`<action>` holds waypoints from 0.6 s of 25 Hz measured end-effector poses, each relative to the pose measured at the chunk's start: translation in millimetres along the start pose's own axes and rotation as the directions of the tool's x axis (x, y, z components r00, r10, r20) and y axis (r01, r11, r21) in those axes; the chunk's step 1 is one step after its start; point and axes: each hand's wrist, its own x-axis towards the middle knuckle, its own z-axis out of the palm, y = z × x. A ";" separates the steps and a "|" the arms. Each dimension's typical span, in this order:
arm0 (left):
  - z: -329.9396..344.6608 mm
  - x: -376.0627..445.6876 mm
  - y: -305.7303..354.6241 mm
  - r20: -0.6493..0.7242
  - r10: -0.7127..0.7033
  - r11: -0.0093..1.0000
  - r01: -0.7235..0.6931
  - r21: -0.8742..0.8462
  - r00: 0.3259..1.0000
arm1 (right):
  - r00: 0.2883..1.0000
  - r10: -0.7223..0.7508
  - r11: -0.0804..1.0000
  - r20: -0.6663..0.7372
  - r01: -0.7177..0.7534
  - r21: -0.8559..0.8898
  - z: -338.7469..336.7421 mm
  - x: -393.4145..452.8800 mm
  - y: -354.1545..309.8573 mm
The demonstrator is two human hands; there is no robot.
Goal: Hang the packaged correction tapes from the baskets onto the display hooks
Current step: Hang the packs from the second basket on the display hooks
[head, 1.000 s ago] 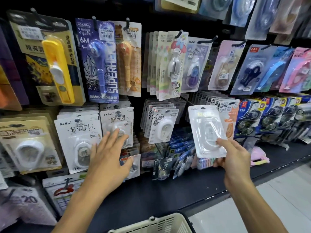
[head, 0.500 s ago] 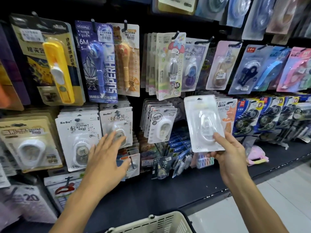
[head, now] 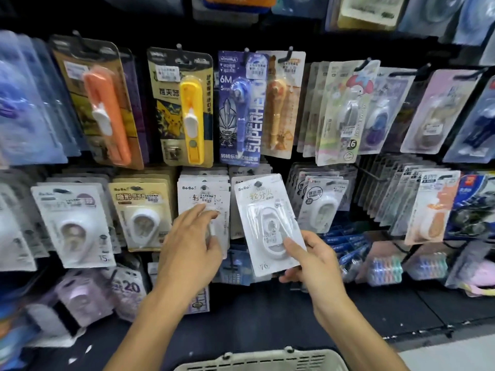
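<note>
My right hand (head: 310, 259) pinches the lower right corner of a white packaged correction tape (head: 263, 223), thumb on its front. The pack is held tilted against the stack of the same white packs on a display hook (head: 258, 183), its top hole near the hook's tip. My left hand (head: 191, 245) reaches to the neighbouring white pack (head: 203, 202) on the hook to the left, with fingers spread and touching its front. A cream plastic basket (head: 262, 360) shows its rim at the bottom edge, below both arms.
The black pegboard wall carries many hung packs: orange (head: 107, 111) and yellow (head: 190, 116) ones, a blue pack (head: 242, 108) above, white packs at the left (head: 72, 223). A dark shelf (head: 294, 317) runs below. Pale floor (head: 455, 360) lies at the bottom right.
My right hand has carried the white pack left and up onto the hook's stack beside my left hand. The camera has swung left. My left hand stays on the adjacent packs.
</note>
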 end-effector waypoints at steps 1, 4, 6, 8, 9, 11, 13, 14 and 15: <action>-1.2 -0.9 -3.3 -0.004 0.000 1.000 0.000 -0.016 1.000 | 1.000 0.016 1.000 -0.011 -0.016 -0.018 8.1 4.9 2.8; -2.4 -7.2 -3.3 -0.081 0.034 0.999 -0.036 -0.030 0.996 | 0.993 0.109 0.993 -0.046 -0.111 -0.041 29.8 30.5 8.0; 0.6 -13.1 -7.6 -0.117 0.062 0.998 -0.064 -0.016 0.991 | 0.981 0.191 0.979 -0.028 -0.193 -0.061 34.3 42.2 20.1; 16.2 -26.2 -24.7 0.037 0.069 0.997 -0.070 0.026 0.997 | 0.979 0.199 0.944 -0.042 -0.204 -0.260 29.3 28.1 67.2; 27.4 -34.3 -35.9 0.204 0.055 0.997 -0.064 0.037 0.977 | 0.985 0.167 0.904 -0.040 -0.169 -0.394 22.2 8.1 104.3; 56.2 -57.8 -62.0 0.590 0.021 0.990 -0.099 0.099 0.807 | 0.989 0.147 0.774 0.018 -0.104 -0.624 0.7 -44.0 180.5; 88.1 -96.9 -92.5 0.826 -0.043 0.957 -0.216 0.196 0.562 | 0.944 0.298 0.532 0.140 -0.043 -0.846 -29.1 -93.6 238.5; 100.7 -121.0 -108.8 0.888 -0.105 0.941 -0.246 0.235 0.448 | 0.860 0.465 0.393 0.210 0.012 -0.919 -43.2 -110.5 258.0; 112.2 -146.0 -124.6 0.923 -0.175 0.934 -0.240 0.266 0.343 | 0.734 0.634 0.250 0.243 0.103 -0.963 -59.4 -125.9 275.9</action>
